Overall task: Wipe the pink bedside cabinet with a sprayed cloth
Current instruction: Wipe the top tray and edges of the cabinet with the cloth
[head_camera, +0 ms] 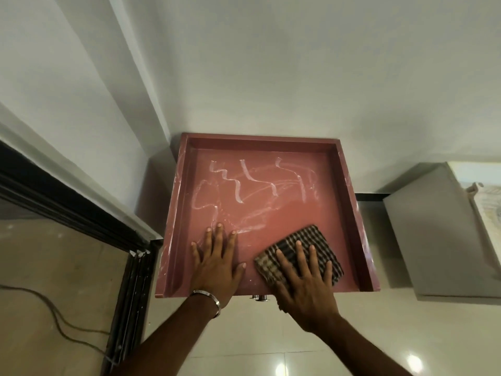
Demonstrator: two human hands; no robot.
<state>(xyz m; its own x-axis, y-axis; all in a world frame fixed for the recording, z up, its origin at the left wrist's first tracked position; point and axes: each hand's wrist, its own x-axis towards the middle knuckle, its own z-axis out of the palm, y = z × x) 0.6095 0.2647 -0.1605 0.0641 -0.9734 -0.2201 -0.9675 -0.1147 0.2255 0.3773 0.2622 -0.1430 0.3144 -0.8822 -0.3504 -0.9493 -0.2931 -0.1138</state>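
Folded checked cloth (301,252) angled toward back-left, right hand (305,287) flat atop; left hand (217,263) spread on pink cabinet (349,191)

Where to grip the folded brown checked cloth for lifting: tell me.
Pinch the folded brown checked cloth at its far corner, coming from above. It lies flat on the pink cabinet top under the right hand, and that corner is uncovered, away from the raised rim.

Cloth (298,253) lies on cabinet (349,202), right of left hand (217,267).
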